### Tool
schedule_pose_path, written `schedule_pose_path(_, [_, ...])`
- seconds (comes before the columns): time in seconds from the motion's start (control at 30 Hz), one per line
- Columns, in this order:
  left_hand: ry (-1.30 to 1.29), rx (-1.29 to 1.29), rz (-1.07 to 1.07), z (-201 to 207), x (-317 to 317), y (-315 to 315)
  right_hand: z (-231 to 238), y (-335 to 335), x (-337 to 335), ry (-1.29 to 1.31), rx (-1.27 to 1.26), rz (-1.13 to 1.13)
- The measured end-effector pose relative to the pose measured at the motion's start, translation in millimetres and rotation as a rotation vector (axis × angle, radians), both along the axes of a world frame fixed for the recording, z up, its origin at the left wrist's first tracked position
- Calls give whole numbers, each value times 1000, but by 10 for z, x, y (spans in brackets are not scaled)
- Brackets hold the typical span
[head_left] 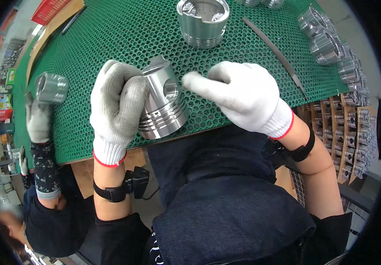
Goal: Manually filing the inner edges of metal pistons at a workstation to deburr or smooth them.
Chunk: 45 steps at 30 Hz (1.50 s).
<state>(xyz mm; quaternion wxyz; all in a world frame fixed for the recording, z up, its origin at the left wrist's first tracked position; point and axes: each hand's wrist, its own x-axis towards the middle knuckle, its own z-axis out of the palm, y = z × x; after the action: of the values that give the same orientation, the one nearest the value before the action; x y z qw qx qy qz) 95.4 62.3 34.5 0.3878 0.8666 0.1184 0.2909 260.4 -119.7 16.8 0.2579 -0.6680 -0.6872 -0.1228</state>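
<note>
My left hand (117, 99), in a white glove with a red cuff edge, is closed on the side of a shiny metal piston (161, 99). The piston leans on the green mat, its ring grooves toward me and its round pin hole facing right. Just right of it, apart from the piston, hovers my gloved right hand (243, 95). One digit stretches toward the pin hole and the other fingers are curled in; whether they hold anything is hidden. Beyond both hands, a second piston (203, 26) stands with its open skirt end up. A flat file (276, 53) lies to its right.
Several pistons (327, 46) crowd the mat's right edge, above racks of more pistons (353, 137). At left, a co-worker's gloved hand (39, 119) touches another piston (51, 88). A dark pen-like tool (72, 21) and a red box (49, 11) are at the far left.
</note>
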Motion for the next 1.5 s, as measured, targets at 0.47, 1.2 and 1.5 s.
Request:
schedule_pose_path(0.47, [128, 566, -115, -66, -431, -744, 250, -284, -67, 1392, -1092, -38])
schedule_pose_path(1.2, [191, 665, -116, 137, -98, -327, 27, -200, -57, -77, -177, -112])
schedule_pose_path(1.5, [227, 652, -263, 226, -221, -372, 257, -497, 11, 1282, -387, -46])
